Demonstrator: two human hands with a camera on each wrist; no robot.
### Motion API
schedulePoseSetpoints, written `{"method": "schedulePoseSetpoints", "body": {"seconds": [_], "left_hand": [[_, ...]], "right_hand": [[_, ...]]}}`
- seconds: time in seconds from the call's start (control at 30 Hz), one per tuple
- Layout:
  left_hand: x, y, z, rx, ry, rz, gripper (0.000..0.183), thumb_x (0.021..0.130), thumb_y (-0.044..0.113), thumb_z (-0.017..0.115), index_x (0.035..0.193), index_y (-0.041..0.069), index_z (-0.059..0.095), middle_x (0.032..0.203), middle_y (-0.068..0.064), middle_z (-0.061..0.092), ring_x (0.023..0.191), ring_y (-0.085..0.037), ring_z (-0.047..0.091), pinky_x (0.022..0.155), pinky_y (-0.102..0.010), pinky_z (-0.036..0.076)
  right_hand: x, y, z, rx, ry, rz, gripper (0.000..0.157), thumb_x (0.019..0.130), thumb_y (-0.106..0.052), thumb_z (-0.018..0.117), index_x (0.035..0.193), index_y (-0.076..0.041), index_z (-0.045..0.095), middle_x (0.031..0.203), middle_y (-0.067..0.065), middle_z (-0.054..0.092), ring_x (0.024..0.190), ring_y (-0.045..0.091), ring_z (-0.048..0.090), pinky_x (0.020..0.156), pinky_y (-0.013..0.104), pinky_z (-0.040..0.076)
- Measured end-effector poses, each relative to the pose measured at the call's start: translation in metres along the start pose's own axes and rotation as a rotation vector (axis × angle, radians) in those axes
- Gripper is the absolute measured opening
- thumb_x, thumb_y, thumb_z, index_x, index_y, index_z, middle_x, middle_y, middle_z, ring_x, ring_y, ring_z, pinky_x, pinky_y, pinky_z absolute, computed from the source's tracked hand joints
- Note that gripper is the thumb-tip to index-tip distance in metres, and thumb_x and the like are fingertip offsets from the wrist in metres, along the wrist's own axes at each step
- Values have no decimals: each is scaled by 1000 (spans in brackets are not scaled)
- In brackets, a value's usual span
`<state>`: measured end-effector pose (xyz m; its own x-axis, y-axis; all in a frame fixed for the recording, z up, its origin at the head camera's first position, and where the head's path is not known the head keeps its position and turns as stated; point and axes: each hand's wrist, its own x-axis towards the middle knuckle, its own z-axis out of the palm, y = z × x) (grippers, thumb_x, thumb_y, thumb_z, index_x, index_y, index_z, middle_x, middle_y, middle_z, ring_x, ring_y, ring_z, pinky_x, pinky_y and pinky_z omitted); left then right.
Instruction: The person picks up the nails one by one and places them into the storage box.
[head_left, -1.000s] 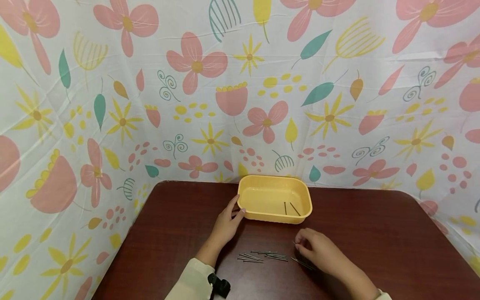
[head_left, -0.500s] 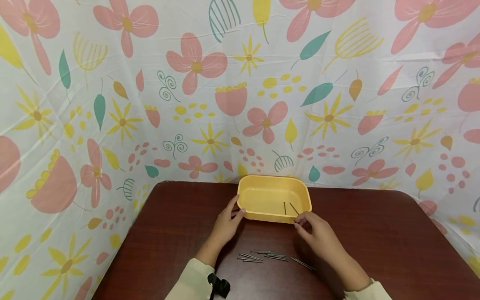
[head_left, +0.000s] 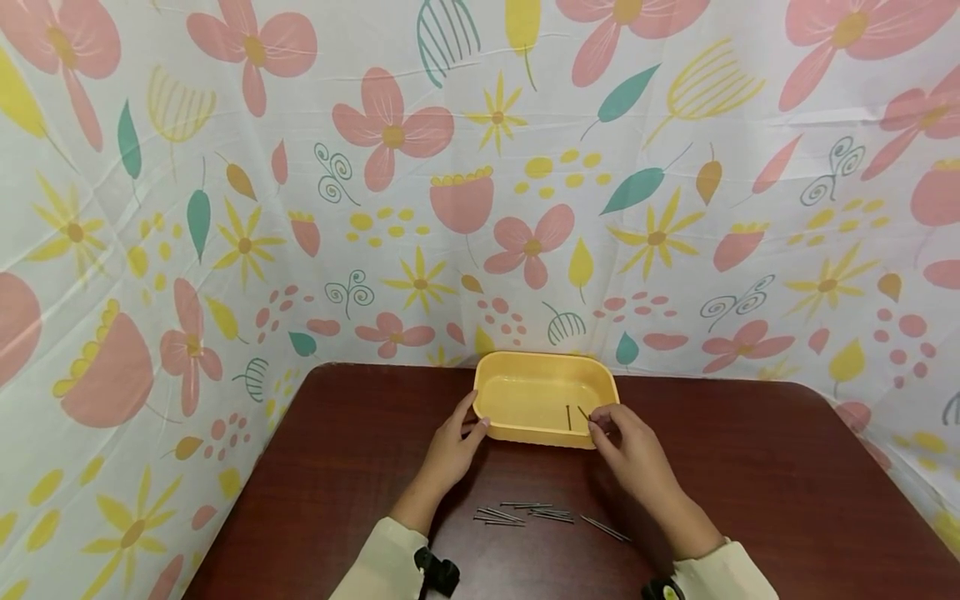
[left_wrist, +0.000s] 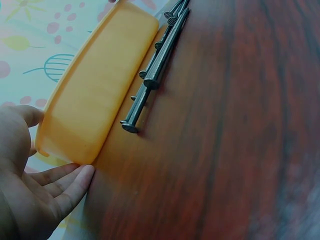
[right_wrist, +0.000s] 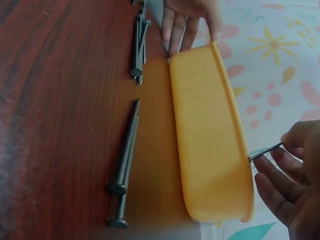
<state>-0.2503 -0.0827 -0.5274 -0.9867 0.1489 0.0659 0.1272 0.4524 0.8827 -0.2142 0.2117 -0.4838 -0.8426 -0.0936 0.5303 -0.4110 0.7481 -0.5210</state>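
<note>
My left hand [head_left: 450, 442] holds the left end of a shallow yellow plastic tray [head_left: 517, 434], thumb and fingers set around its near-left corner. At the tray's right end, my right hand [head_left: 637, 450] pinches a nail [right_wrist: 265, 151] between thumb and fingertips. That nail's head overlaps the rim in the right wrist view. Inside the tray lie two nails, the upright-looking one [head_left: 568, 418] and a slanted one [head_left: 583, 413] partly behind my fingers. More nails [left_wrist: 162, 50] lie on the table in front of the tray.
A loose cluster of several nails [head_left: 551, 514] lies on the dark wooden table [head_left: 360, 467], with a pair of nails [right_wrist: 125, 160] apart at its right. A flower-printed cloth [head_left: 420, 192] hangs behind the table and along its left side.
My right hand has moved up from the table beside the loose nails to the tray's right rim, bringing a nail along. My left hand has stayed at the tray's left end.
</note>
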Motion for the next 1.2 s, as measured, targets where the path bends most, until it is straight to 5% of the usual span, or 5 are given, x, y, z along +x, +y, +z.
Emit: {"method": "schedulePoseSetpoints", "body": {"seconds": [0.5,1.07,1.2], "left_hand": [[0,-1,0,-2,-4,10,65,103,54,51,160,34,28,158,-11,43,129,-30,60,101,-51,51],[-1,-1,0,0,-1,2,64,103,52,51,160,34,28,157,-11,44,130,-30,59,102,-53,50],[0,-1,1,-1,4,9,63,104,51,51,160,35,28,156,-11,45,129,-29,60,102,-52,51]], "right_hand": [[26,4,6,63,48,78,10,96,-10,69,104,-6,66,99,6,67,87,17,64,74,32,57],[34,19,14,60,12,128,11,97,-10,67,105,-3,66,100,11,67,90,23,65,76,39,57],[35,21,15,79,-5,127,22,96,-12,68,115,-1,64,108,15,68,99,29,66,87,46,56]]}}
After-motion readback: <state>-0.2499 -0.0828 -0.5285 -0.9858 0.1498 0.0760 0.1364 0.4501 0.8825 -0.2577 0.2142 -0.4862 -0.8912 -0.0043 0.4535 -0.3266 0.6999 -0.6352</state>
